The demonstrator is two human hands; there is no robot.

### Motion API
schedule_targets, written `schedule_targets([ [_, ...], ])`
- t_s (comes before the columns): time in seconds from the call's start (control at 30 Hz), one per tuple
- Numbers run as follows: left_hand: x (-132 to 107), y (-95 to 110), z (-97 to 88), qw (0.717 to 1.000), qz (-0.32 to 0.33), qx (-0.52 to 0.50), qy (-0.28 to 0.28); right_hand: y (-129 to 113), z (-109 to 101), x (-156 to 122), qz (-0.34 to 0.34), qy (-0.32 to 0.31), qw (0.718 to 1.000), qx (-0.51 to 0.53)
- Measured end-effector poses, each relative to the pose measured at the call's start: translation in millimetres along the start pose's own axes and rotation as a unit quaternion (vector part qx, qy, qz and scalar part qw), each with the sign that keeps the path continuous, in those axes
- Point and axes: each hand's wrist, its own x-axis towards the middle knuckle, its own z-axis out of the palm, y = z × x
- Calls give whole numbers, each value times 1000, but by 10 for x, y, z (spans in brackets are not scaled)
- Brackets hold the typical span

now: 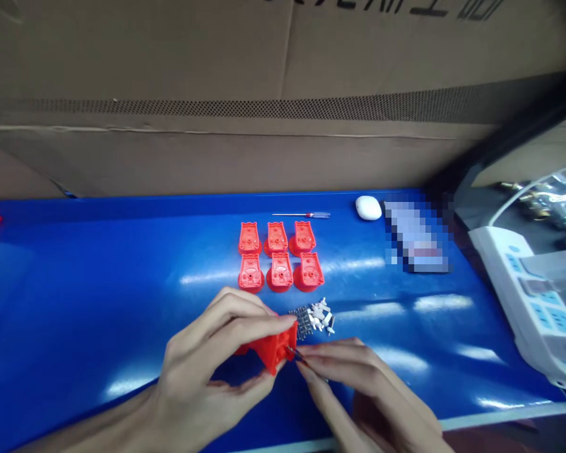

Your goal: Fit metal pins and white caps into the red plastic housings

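Observation:
My left hand (212, 365) grips a red plastic housing (271, 352) between thumb and fingers, its open side turned to the right. In my right hand (363, 384), thumb and fingertips pinch a small thin dark metal piece (294, 352), whose tip reaches the housing's inner face; its exact kind is too small to tell. Just behind the hands lie a cluster of small dark parts (302, 322) and a loose pile of small white pieces (321, 316). Farther back, several similar red housings (280, 272) stand in two rows, their open sides up.
A screwdriver (306, 215) with a clear handle lies behind the rows. Right of it are a white rounded case (368, 207) and a blurred-out flat object (415, 236). A white power strip (523, 296) stands at the right edge. Cardboard (264, 160) walls the blue table's back.

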Motion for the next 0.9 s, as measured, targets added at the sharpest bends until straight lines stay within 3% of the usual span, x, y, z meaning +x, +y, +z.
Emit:
schedule_targets([
  [0.3,14,29,-23,1000,0,-7,8,-3,63,49,-18,12,1000,-14],
  [0.43,14,52,-32,999,32,27,7,4,85,38,-20,20,999,-37],
  [0.73,8,96,-80,995,55,85,-12,81,22,-54,-47,-70,989,-121],
  [0.9,42,112,-83,994,70,82,-12,92,54,-49,-56,-70,987,-135],
])
